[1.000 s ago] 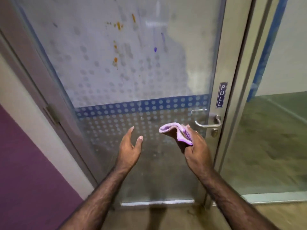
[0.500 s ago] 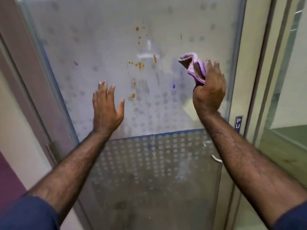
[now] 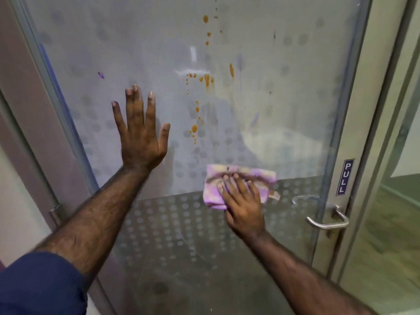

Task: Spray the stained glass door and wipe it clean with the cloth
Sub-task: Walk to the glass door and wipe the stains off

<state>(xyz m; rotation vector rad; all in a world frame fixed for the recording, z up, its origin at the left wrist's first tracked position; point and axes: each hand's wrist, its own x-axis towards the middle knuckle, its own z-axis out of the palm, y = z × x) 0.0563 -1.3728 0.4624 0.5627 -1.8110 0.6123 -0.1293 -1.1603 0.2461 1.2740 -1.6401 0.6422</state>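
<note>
Wiping is the step in hand. Right hand (image 3: 242, 201) presses the cloth (image 3: 238, 183) flat against the door (image 3: 295, 98), fingers spread over the fabric and bearing on it rather than clenched around it; the spread likely widens the contact patch. The cloth lies at the top edge of the dotted band (image 3: 170, 223), at about 5 o'clock from the orange stains (image 3: 205, 79). Left hand (image 3: 141, 133) is released and holds nothing: palm flat on the glass at 9 o'clock from the stains, probably bracing the door against the wiping pressure. Orange stains and purple marks (image 3: 101, 75) remain above the cloth, so the wipe is not yet complete. The handle (image 3: 327, 220) sits at 3 o'clock from the cloth, untouched. No spray bottle is in view.
</note>
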